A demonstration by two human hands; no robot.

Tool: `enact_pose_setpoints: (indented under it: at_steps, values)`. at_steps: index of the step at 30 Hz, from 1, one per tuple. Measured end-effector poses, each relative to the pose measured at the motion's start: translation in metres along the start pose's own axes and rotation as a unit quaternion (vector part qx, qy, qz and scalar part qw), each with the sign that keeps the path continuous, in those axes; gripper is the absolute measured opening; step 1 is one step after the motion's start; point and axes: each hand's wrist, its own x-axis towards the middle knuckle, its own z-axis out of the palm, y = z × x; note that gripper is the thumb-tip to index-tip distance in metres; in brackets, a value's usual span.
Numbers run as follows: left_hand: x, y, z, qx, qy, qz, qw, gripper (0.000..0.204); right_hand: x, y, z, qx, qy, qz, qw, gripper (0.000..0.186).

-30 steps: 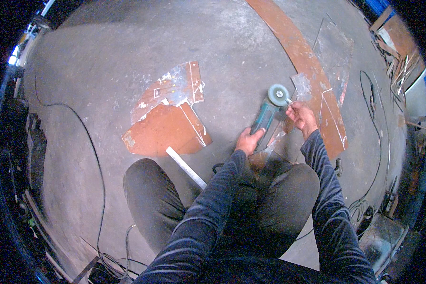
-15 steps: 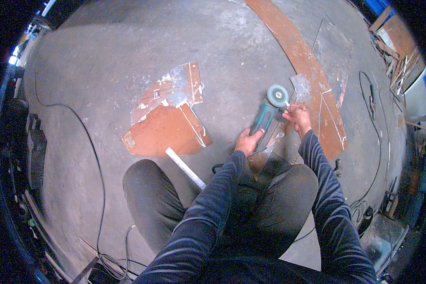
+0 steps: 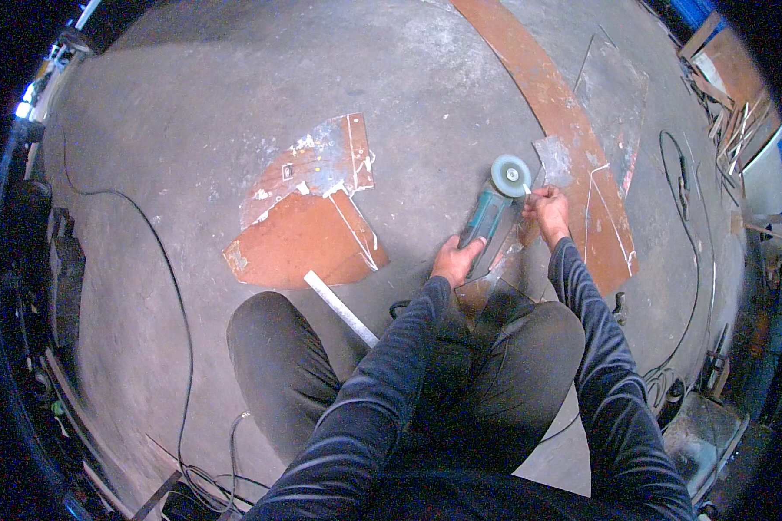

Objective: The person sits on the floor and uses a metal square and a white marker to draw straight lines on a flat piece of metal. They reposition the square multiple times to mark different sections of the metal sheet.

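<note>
My left hand [image 3: 454, 261] is closed around the teal body of an angle grinder [image 3: 487, 214], whose round disc [image 3: 505, 165] faces up at the far end. To its right, my right hand [image 3: 550, 214] pinches a small white stick [image 3: 527, 190], which looks like chalk. The stick's tip is at the right edge of the disc; whether it touches cannot be made out. Below the hands lie rust-brown sheet metal pieces [image 3: 473, 298], partly hidden by the grinder and my legs.
A long curved rusty metal strip [image 3: 530, 74] with white lines lies on the right. Left of centre are brown cut plates [image 3: 300, 239] and a pale ruler-like strip [image 3: 341, 308]. Cables [image 3: 172, 260] run along both sides. Scrap pieces [image 3: 734, 130] are piled at far right.
My right hand has shifted slightly and its fingers have curled in more around the white stick. The left hand and grinder stay in nearly the same place.
</note>
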Motion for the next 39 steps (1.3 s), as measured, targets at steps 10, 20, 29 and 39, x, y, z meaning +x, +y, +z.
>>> enact_pose_setpoints:
  at_steps: [10, 20, 29, 39]
  values:
    - [-0.009, 0.013, -0.002, -0.012, -0.018, -0.026, 0.999, 0.086, 0.009, 0.009, -0.002, 0.017, 0.009, -0.027, 0.999, 0.018]
    - [0.014, -0.02, 0.003, 0.009, 0.024, 0.025, 0.999, 0.081, -0.005, -0.006, 0.002, 0.014, -0.036, 0.04, 0.998, 0.02]
    - [0.016, -0.018, 0.01, 0.038, 0.035, 0.025, 0.998, 0.081, -0.001, 0.0, -0.007, 0.007, -0.019, 0.013, 1.0, 0.02]
    - [0.024, -0.022, 0.021, 0.011, -0.026, 0.001, 1.0, 0.073, 0.004, 0.014, -0.028, 0.091, -0.066, 0.038, 0.993, 0.029]
